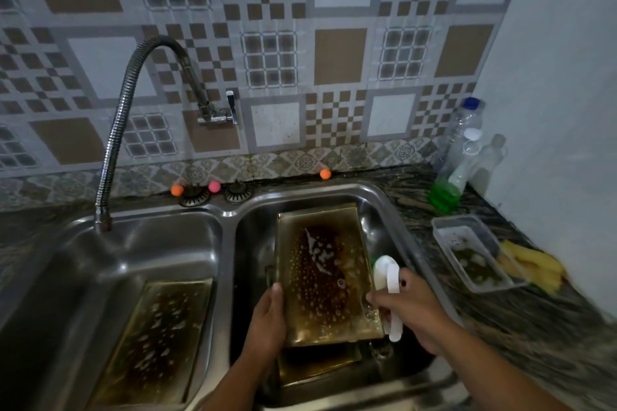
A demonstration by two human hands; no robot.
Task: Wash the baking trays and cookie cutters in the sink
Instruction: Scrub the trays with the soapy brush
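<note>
Item: stained baking tray (325, 272), tilted in the sink's right basin (394, 210) — my left hand (267, 320) grips its edge to steady it, my right hand (412, 307) clasps a white scrubber (389, 280) for scouring.

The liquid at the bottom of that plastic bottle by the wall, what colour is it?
Bright green, in the plastic bottle standing on the counter; the head view shows it.
</note>
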